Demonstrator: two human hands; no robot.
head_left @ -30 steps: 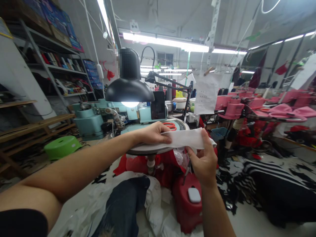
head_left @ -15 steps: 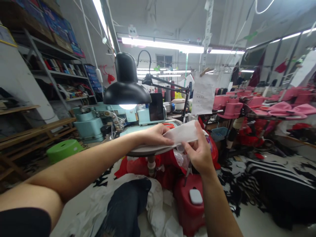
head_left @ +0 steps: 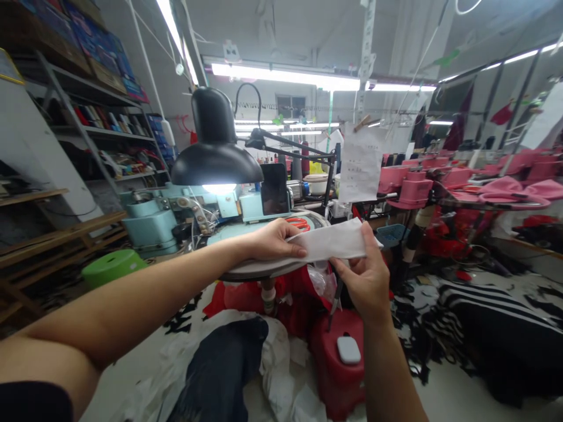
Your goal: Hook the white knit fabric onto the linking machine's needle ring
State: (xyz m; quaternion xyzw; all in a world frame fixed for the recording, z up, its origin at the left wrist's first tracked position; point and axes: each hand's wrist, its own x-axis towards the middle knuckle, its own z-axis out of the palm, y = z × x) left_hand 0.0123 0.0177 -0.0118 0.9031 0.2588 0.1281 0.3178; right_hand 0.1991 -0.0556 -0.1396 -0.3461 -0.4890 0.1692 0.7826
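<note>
A flat strip of white fabric (head_left: 332, 241) stretches between my two hands, above the front right edge of the round work table (head_left: 246, 271). My left hand (head_left: 276, 239) pinches its left end, thumb on top and the other fingers partly hidden. At the right end, my right hand (head_left: 365, 272) grips the strip, with fingers behind and along the edge and the thumb under the lower edge. Just behind my left hand, red-handled scissors (head_left: 299, 223) lie on the table. A black lamp (head_left: 215, 146) shines over the table's left part.
A pale blue sewing machine (head_left: 193, 205) stands behind the table. Below are a red stool (head_left: 336, 381) bearing a small white case (head_left: 349, 350), and red cloth in a bag. A green stool (head_left: 113, 266) is left; striped black fabric (head_left: 492, 334) lies right. Pink machines (head_left: 411, 187) stand farther off.
My right hand has moved slightly right and the strip is drawn out longer and flatter between my hands. My left hand keeps its hold; the view has shifted slightly.
</note>
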